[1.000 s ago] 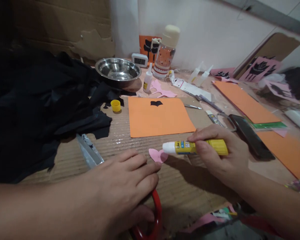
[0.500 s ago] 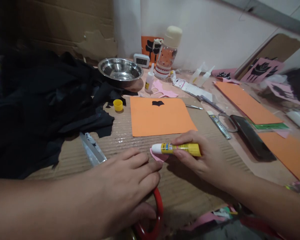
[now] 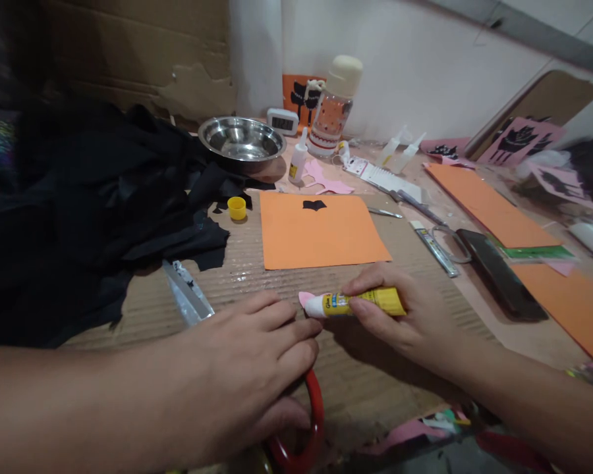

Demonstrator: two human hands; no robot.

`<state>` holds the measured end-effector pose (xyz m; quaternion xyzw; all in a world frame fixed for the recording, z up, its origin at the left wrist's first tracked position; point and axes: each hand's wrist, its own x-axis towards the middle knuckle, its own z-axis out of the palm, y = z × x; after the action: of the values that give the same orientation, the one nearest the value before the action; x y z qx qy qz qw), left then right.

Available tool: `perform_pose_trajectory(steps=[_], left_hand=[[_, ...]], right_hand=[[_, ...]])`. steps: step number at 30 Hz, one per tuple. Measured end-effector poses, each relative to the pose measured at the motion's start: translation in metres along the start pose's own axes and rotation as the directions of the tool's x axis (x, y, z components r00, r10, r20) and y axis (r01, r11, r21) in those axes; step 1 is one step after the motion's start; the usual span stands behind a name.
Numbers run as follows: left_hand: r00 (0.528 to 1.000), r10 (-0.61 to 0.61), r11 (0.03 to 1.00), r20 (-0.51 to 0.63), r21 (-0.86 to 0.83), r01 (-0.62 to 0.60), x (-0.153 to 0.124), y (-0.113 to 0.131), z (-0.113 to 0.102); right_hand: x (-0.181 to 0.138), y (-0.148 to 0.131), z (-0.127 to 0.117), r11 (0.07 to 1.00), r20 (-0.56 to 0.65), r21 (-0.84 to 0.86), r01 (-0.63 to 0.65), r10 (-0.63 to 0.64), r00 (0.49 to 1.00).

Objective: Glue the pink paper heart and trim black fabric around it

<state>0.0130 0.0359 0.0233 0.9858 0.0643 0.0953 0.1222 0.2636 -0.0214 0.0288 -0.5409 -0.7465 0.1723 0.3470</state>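
My right hand (image 3: 395,306) is wrapped round a yellow glue stick (image 3: 375,301), its white tip pointing left. That tip rests on a small pink paper piece (image 3: 305,297), mostly hidden beneath it. My left hand (image 3: 261,355) lies palm down with bent fingers, the fingertips pressing the lower edge of the pink piece against the cardboard. Under this hand is a pair of scissors with a red handle (image 3: 316,421); the blades (image 3: 190,299) stick out at upper left. Beyond both hands lies an orange card (image 3: 321,240) with a small black cut-out (image 3: 315,205) near its top edge.
Black fabric (image 3: 79,217) is heaped at left, near a yellow cap (image 3: 236,208) and a steel bowl (image 3: 242,139). Behind the card stand a small glue bottle (image 3: 297,158) and a drinking bottle (image 3: 333,108). A phone (image 3: 499,273) and orange sheets (image 3: 489,201) lie right.
The glue stick's tip has shifted slightly right and down over the pink piece, uncovering its upper left part. My left hand stays nearly where it was.
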Motion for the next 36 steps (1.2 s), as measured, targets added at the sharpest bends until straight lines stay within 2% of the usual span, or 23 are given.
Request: perform_pose_trajectory(steps=[7, 13, 22, 30, 33, 36], left_hand=[[1.000, -0.013, 1.000, 0.000, -0.006, 0.013, 0.000, 0.001, 0.000], [1.000, -0.004, 1.000, -0.016, 0.019, 0.004, -0.001, 0.001, -0.002], [1.000, -0.018, 1.000, -0.003, 0.023, 0.018, 0.000, 0.001, -0.001], [0.999, 0.033, 0.997, -0.030, 0.065, -0.031, 0.000, 0.003, -0.006], [0.995, 0.074, 0.993, -0.070, 0.096, -0.067, 0.000, 0.002, -0.005], [0.982, 0.046, 0.993, -0.185, 0.112, -0.026, 0.000, -0.010, -0.002]], right_hand=[[-0.001, 0.008, 0.009, 0.999, 0.046, 0.054, 0.002, -0.004, 0.999], [-0.001, 0.008, 0.001, 0.996, -0.112, 0.042, -0.074, 0.078, 0.991], [0.002, 0.004, 0.003, 0.997, 0.057, 0.078, -0.020, 0.015, 0.998], [0.003, 0.001, -0.003, 1.000, 0.051, 0.024, -0.012, 0.011, 0.999], [0.003, 0.001, -0.004, 0.999, 0.044, 0.018, -0.037, 0.037, 0.998], [0.003, 0.002, -0.004, 0.999, 0.019, -0.002, -0.042, 0.042, 0.999]])
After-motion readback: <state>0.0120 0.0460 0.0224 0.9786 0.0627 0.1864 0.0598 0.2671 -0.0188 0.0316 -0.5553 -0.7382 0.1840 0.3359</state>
